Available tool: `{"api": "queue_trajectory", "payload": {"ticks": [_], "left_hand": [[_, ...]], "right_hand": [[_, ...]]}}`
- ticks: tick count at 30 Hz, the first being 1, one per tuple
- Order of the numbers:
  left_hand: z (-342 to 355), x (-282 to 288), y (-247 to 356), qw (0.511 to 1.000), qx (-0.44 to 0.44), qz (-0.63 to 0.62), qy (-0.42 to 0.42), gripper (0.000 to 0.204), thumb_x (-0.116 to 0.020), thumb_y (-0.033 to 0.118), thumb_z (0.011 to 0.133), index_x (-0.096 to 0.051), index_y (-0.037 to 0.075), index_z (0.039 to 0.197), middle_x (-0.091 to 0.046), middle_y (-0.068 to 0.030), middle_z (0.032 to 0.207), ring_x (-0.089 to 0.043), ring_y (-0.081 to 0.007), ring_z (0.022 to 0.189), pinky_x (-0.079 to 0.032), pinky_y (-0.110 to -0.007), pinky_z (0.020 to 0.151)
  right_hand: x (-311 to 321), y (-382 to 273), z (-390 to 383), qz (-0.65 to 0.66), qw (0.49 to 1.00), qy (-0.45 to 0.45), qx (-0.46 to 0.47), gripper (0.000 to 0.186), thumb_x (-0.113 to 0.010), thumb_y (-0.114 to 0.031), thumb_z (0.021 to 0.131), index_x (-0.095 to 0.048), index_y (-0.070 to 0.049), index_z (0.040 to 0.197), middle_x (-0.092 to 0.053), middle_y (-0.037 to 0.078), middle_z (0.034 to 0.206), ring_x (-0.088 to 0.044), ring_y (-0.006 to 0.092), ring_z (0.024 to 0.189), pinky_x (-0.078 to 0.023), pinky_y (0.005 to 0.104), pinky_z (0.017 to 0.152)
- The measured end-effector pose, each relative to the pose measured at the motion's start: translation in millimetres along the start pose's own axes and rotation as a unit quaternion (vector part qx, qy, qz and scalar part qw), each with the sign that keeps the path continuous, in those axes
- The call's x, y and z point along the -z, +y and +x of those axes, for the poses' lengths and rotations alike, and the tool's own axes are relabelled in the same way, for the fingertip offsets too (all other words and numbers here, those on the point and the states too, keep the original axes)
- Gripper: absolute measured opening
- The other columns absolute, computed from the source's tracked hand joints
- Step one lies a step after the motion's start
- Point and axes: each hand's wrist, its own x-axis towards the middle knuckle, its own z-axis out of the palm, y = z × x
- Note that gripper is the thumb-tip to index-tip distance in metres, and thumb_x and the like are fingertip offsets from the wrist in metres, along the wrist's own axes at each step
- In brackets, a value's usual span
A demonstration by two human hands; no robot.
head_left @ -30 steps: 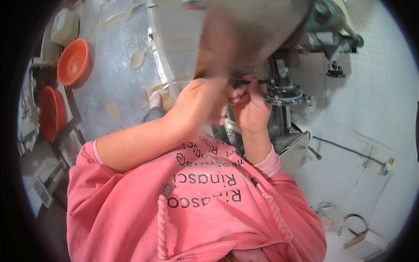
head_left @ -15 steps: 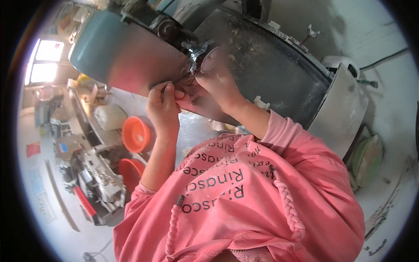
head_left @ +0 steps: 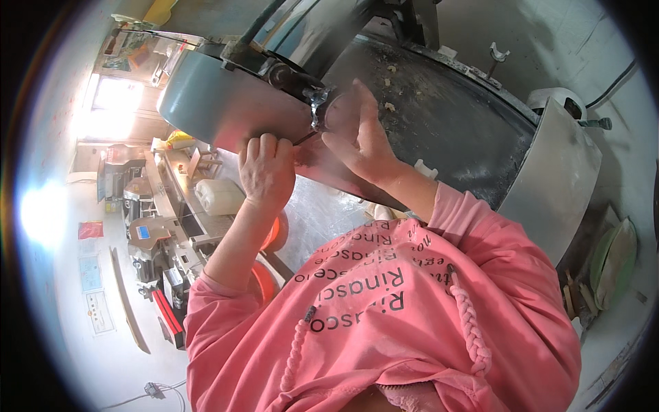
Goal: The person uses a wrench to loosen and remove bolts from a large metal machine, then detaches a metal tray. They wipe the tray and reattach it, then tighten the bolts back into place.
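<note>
Left hand (head_left: 268, 173): fingers curled beside a thin dark rod (head_left: 306, 139); cannot tell whether it grips.
Right hand (head_left: 367, 143): thumb and fingers spread wide near the shiny, jagged-looking metal fitting (head_left: 318, 110); contact unclear.
Thin dark rod: straight, between left hand and fitting, its left end hidden.
Housing (head_left: 213, 96): smooth, rounded, teal.
Panel (head_left: 446, 123): black, dusty, blurred at top.

Housing (head_left: 220, 99): smooth, semi-glossy, apparently painted metal with a pinkish sheen. Silver fitting (head_left: 318, 108): bright, shiny metal. Thin rod (head_left: 306, 139): dark. Broad panel (head_left: 446, 113): matt black, roughened by scuffs and pale powder. Side plate (head_left: 557, 182): smooth, dull grey metal. Sweatshirt (head_left: 412, 357): matt cloth; drawcord (head_left: 471, 329), braided. Jug (head_left: 220, 197): whitish plastic. Bowl (head_left: 276, 230): smooth orange plastic.
</note>
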Motion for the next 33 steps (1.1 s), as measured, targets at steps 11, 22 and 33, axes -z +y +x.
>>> {"api": "queue_trajectory", "payload": {"ticks": [11, 22, 33], "left_hand": [[13.3, -7.8, -5.5, 0.995, -0.093, -0.017, 0.035, 0.009, -0.056, 0.014, 0.072, -0.052, 0.011, 0.079, -0.046, -0.0039, 0.075, -0.048, -0.0216, 0.075, -0.036, -0.035, 0.07], [9.7, -12.6, 8.6, 0.992, -0.119, 0.015, -0.043, 0.012, -0.054, 0.015, 0.069, -0.053, 0.009, 0.08, -0.047, -0.0049, 0.074, -0.046, -0.0219, 0.074, -0.035, -0.033, 0.07], [-68.5, 6.0, 30.9, 0.823, 0.224, -0.392, -0.344, 0.013, -0.04, 0.003, 0.087, -0.045, 0.004, 0.099, -0.062, -0.0124, 0.073, -0.062, -0.03, 0.068, -0.046, -0.043, 0.062]], "right_hand": [[-1.8, 0.9, 7.6, -0.176, 0.984, -0.032, -0.01, 0.098, -0.076, -0.025, 0.072, -0.011, 0.008, 0.138, -0.034, 0.031, 0.13, -0.044, 0.0414, 0.118, -0.039, 0.0401, 0.099], [-7.2, -5.1, 3.9, -0.146, 0.989, 0.035, -0.009, 0.096, -0.075, -0.021, 0.072, -0.012, 0.008, 0.138, -0.035, 0.031, 0.13, -0.043, 0.0417, 0.12, -0.038, 0.0398, 0.1], [-8.4, -22.9, 10.7, -0.23, 0.968, 0.046, -0.089, 0.09, -0.075, -0.034, 0.069, -0.023, 0.004, 0.133, -0.047, 0.026, 0.116, -0.059, 0.04, 0.095, -0.05, 0.0456, 0.08]]}}
